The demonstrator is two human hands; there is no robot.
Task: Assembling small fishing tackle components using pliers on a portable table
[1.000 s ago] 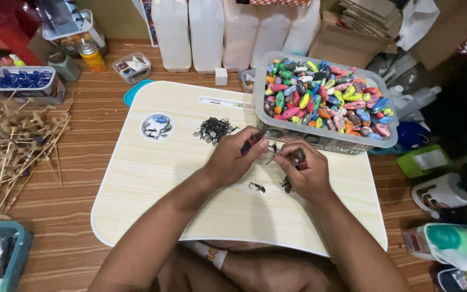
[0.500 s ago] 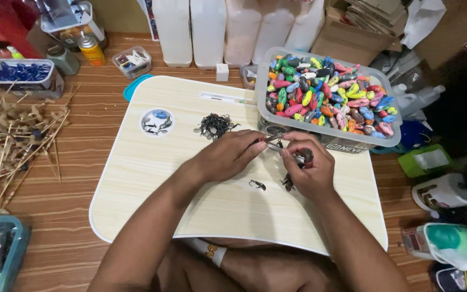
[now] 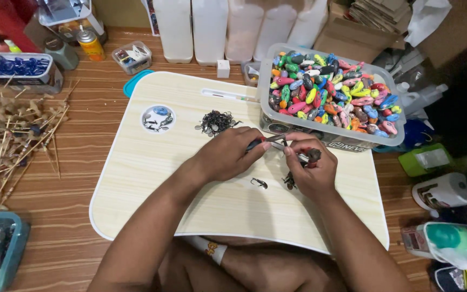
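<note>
My left hand (image 3: 232,154) grips small pliers (image 3: 268,141) whose tips point right toward my right hand (image 3: 310,168). The right hand pinches a small dark lure body (image 3: 314,156) at the plier tips. Both hands hover over a pale wooden lap board (image 3: 152,178). A loose hook (image 3: 259,183) and a small dark cluster of hardware (image 3: 288,181) lie on the board just below the hands. A pile of small dark metal rings (image 3: 215,121) sits left of the pliers.
A clear bin of several colourful lure bodies (image 3: 331,94) stands at the board's far right. A round recess with small parts (image 3: 158,118) is at its left. Dry sticks (image 3: 6,140), a blue-bead tub (image 3: 20,67), white jugs (image 3: 228,27) and cardboard boxes surround the board.
My hands stay together over the board; the left hand with the pliers has turned slightly and the right hand has shifted its hold on the small lure.
</note>
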